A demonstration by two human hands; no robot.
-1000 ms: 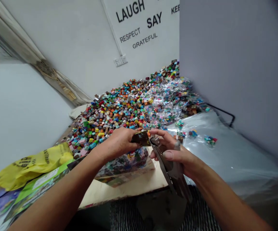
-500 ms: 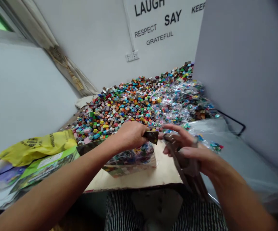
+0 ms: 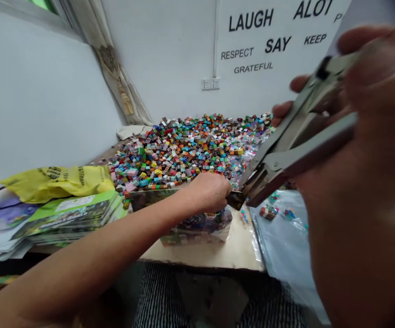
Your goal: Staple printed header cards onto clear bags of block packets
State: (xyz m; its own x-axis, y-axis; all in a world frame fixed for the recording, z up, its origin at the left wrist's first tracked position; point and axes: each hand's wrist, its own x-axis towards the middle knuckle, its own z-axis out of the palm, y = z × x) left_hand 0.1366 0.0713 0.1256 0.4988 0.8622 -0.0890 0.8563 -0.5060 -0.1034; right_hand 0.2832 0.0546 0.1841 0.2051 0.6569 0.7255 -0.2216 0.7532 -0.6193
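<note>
My left hand [image 3: 211, 191] pinches the dark top edge of a printed bag [image 3: 197, 228] that stands on the pale tabletop, with small colourful pieces showing through its front. My right hand [image 3: 364, 105] is wrapped round a grey metal stapler [image 3: 286, 150], large and close to the camera. The stapler's jaws meet the dark corner [image 3: 235, 199] of the bag just right of my left fingers. Whether the jaws are pressed together there I cannot tell.
Behind the bag lies a wide heap of small coloured blocks [image 3: 184, 150] against the wall. At the left are a yellow bag [image 3: 61, 182] and a stack of green printed sheets [image 3: 78, 218]. Clear plastic bags [image 3: 282, 232] lie at the right.
My right hand has raised and turned the stapler, bringing its jaws onto the dark corner. My left hand still holds the bag's edge. The view has shifted left.
</note>
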